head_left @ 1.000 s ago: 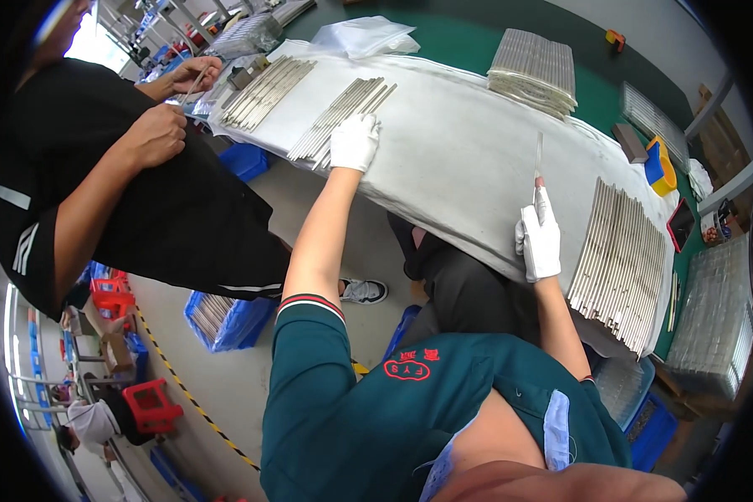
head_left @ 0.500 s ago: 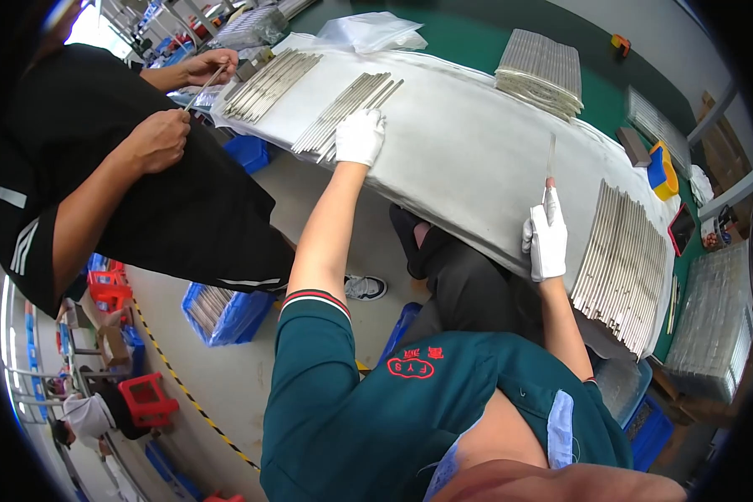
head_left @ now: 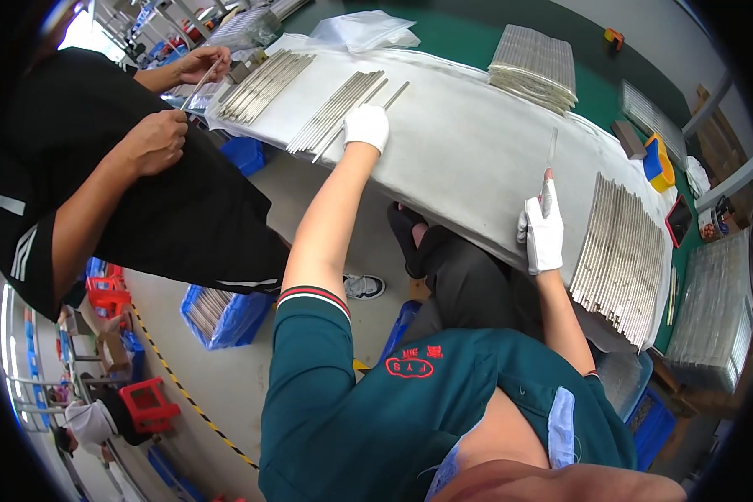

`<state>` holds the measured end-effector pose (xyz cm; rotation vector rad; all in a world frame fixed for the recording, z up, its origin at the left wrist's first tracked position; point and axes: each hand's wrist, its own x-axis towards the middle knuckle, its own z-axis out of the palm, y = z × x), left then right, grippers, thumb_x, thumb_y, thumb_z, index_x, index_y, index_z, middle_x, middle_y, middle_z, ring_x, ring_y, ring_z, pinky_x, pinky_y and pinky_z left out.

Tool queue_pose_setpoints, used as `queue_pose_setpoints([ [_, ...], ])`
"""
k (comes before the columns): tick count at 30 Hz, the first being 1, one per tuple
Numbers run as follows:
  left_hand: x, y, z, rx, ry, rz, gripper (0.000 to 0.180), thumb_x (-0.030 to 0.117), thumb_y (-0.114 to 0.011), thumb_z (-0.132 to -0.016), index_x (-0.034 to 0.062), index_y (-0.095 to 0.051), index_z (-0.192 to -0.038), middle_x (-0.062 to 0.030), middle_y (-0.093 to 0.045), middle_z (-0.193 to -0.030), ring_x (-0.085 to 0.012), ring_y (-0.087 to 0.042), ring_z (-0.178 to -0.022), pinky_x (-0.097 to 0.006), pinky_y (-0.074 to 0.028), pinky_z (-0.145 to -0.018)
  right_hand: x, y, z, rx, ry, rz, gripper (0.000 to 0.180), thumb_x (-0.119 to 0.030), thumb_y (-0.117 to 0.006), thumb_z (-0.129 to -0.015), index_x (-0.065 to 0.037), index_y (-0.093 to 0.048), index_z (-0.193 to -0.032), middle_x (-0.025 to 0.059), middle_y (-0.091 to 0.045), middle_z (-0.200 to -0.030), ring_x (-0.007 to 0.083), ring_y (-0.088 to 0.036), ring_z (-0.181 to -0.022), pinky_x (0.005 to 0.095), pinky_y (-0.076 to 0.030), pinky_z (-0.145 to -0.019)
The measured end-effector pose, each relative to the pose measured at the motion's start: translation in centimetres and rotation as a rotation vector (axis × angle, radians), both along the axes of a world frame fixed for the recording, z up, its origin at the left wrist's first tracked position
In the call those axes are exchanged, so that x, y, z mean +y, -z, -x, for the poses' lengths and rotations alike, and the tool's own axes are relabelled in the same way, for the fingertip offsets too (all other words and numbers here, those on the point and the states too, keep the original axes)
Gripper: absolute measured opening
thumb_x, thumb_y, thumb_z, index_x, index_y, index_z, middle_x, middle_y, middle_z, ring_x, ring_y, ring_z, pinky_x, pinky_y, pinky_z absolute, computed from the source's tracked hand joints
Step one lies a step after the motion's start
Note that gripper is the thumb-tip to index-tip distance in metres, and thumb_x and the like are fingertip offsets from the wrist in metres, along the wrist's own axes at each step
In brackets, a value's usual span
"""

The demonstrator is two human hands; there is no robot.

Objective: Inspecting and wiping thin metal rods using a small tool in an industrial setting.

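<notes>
Gloved right hand (head_left: pixel 543 234) pinches metal strip (head_left: pixel 550 159).

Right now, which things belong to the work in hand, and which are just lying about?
In hand:
- left hand on metal strips
- right hand holding single strip
- white cloth

Lying about:
- stacked strips
- plastic bag
- yellow and blue box

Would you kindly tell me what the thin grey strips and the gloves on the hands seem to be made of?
Thin grey strips: probably metal, with a dull silvery sheen and straight, rigid edges. White gloves on the left hand and right hand: seemingly soft matte cloth, though the weave is too small to tell.
</notes>
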<state>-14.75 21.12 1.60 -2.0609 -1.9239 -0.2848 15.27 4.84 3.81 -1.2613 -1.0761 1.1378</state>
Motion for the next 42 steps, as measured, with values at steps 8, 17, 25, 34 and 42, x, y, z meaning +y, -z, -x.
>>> queue_pose_setpoints([
  [8, -2.7, 0.9, -0.5, -0.311, -0.139, 0.009, 0.022, 0.022, -0.041, -0.085, 0.0083, -0.057, -0.086, -0.0178, -0.063, -0.081, -0.0349, -0.062, -0.074, -0.046, -0.048, -0.068, 0.1, 0.3, -0.4, 0.031, 0.005, 0.0, 0.06, -0.017, -0.044, -0.091, -0.012, -0.015, -0.144, -0.0008, -0.041, -0.056, 0.0063, -0.036, -0.043, 0.0203, -0.033, -0.04],
  [17, -3.6, 0.7, -0.9, -0.277, -0.13, 0.04, 0.03, 0.038, -0.042, -0.087, 0.0117, -0.058, -0.088, -0.0171, -0.063, -0.083, -0.0364, -0.06, -0.077, -0.047, -0.046, -0.07, -0.3, 0.6, -0.7, 0.029, -0.023, -0.004, 0.059, -0.015, -0.043, -0.09, -0.013, -0.018, -0.143, -0.0012, -0.044, -0.057, 0.0054, -0.038, -0.045, 0.0201, -0.036, -0.042],
  [25, -3.6, 0.0, -1.1, -0.232, -0.134, 0.028, 0.029, 0.035, -0.04, -0.089, 0.0113, -0.057, -0.087, -0.0158, -0.063, -0.082, -0.0356, -0.06, -0.075, -0.046, -0.047, -0.068, -0.2, 0.3, -0.8, -0.05, -0.048, 0.005, 0.056, -0.015, -0.043, -0.09, -0.015, -0.023, -0.142, -0.001, -0.046, -0.059, 0.0049, -0.04, -0.047, 0.02, -0.038, -0.045],
  [34, -3.3, 0.5, -1.3, -0.202, -0.112, -0.026, 0.029, 0.034, -0.041, -0.088, 0.0105, -0.058, -0.082, -0.0165, -0.063, -0.078, -0.0359, -0.06, -0.073, -0.047, -0.047, -0.067, 0.3, -0.2, -1.0, 0.032, -0.057, 0.014, 0.052, -0.015, -0.044, -0.09, -0.015, -0.029, -0.14, -0.0008, -0.047, -0.06, 0.0046, -0.041, -0.047, 0.0199, -0.038, -0.046],
  [42, -3.6, 0.3, -1.2, -0.247, -0.097, -0.038, 0.027, 0.033, -0.043, -0.087, 0.012, -0.06, -0.083, -0.0157, -0.063, -0.079, -0.0347, -0.061, -0.074, -0.046, -0.047, -0.066, 0.1, 0.8, -0.9, -0.004, -0.077, -0.002, 0.052, -0.015, -0.044, -0.09, -0.014, -0.03, -0.14, -0.0014, -0.047, -0.061, 0.0042, -0.04, -0.047, 0.0195, -0.037, -0.046],
])
